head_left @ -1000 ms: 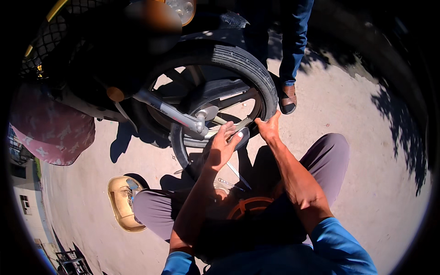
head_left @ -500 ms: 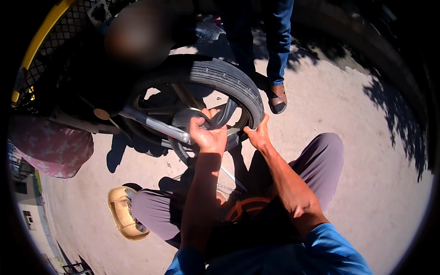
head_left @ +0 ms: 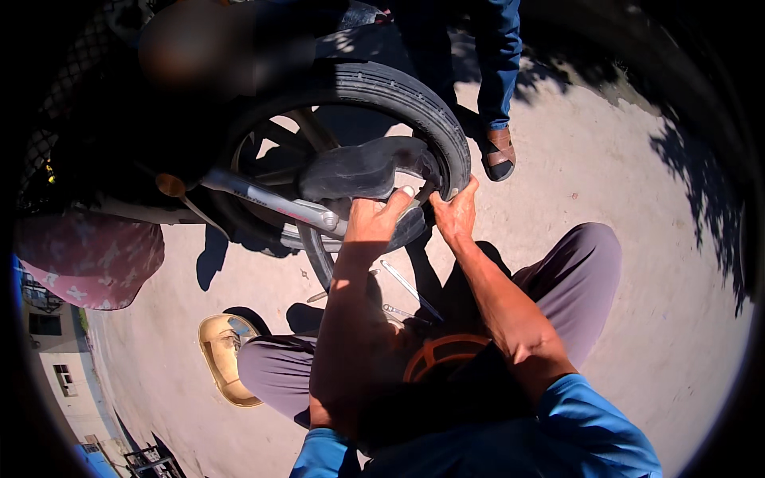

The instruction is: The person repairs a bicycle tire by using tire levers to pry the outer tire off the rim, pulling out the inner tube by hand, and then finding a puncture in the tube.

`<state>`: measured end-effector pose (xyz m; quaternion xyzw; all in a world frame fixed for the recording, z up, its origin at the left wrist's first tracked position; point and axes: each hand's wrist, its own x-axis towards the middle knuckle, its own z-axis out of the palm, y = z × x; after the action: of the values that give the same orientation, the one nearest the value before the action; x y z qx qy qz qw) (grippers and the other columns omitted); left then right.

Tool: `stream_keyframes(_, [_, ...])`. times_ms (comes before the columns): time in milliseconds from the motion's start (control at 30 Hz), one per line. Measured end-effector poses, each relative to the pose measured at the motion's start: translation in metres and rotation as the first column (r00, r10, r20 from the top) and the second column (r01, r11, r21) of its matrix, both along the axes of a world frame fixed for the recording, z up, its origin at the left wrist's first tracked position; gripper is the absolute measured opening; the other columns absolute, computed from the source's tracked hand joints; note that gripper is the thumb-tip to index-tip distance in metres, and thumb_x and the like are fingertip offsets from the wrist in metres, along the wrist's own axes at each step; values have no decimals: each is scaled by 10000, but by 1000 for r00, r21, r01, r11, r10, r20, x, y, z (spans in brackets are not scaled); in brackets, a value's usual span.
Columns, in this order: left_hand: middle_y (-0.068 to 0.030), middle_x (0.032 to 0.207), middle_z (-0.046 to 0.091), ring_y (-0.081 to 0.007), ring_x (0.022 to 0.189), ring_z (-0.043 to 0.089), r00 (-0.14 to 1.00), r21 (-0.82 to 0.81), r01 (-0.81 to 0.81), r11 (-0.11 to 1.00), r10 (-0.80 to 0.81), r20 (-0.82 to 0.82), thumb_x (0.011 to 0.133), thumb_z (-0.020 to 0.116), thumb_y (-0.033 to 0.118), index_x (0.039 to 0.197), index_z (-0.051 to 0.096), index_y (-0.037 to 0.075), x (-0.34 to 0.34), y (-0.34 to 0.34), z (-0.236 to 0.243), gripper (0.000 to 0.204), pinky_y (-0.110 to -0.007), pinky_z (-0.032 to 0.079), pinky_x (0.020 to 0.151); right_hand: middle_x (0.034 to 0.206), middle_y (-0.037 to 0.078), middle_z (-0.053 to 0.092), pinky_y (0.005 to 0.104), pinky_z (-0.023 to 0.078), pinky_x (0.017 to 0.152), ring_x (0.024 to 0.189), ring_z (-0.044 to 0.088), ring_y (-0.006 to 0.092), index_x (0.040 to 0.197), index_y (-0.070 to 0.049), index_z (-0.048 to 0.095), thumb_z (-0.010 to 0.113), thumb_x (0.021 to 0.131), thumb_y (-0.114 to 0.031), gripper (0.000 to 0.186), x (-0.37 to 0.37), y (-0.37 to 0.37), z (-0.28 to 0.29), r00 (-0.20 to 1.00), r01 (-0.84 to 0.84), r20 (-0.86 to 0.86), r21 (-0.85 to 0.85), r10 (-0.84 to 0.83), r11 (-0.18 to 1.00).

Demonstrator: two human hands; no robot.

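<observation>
Reaching up from the bottom edge, both bare arms stretch toward a motorbike wheel (head_left: 374, 95) at about 12 o'clock. The left hand (head_left: 374, 219) is curled shut on a floppy black inner tube (head_left: 362, 169), with the thumb pointing up at the tube's lower edge. The tube bulges out of the wheel, between the spokes and the tyre. The right hand (head_left: 456, 211) sits at about 3 o'clock from the left hand, just beside it. Its fingers press on the inside edge of the tyre, partly bent; I cannot tell if they grip anything. A silver fork tube (head_left: 271, 199) crosses the wheel at 9 o'clock from the left hand. Thin metal tools (head_left: 410, 287) lie on the sandy ground (head_left: 637, 263) at 6 o'clock from the hands. A yellow sandal (head_left: 223, 358) lies at about 7 o'clock. Another person's leg in blue trousers and a brown sandal (head_left: 499, 153) stand at 1 o'clock.

Half a second ago the tube was only a thin loop under the left hand. Now much more of it hangs out, and the right hand has climbed a bit higher on the tyre.
</observation>
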<state>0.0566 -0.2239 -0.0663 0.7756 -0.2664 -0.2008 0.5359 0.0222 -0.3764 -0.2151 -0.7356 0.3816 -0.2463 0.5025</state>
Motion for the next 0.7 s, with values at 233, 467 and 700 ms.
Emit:
stream_keyframes(233, [-231,1416,435,-302,1335,438,992,148,-72,986,56,112,835,721,127,1444,333,-26,17,4,-168,738,-346,359,1089,1030,331,629,495,481,872,958,628,491,1332,-13,255,702,787,-217,734,9,-8,-9,981,-152,-105,85,161,985])
stream_keyframes(467, [-260,1298,515,-414,1223,472,951,189,-190,964,132,280,770,722,141,1305,465,-50,11,-36,-161,623,-443,384,1052,1013,303,645,460,506,855,931,651,452,1334,16,249,685,731,-228,784,-3,-9,-1,984,-178,4,147,179,973])
stream_keyframes(700, [-264,1225,533,-424,1181,480,887,80,-303,950,250,388,769,700,52,1239,493,-55,3,-36,-190,525,-443,387,1035,1028,308,642,453,512,847,940,653,442,1361,22,236,684,733,-206,804,-9,-6,-10,976,-189,-69,188,205,964])
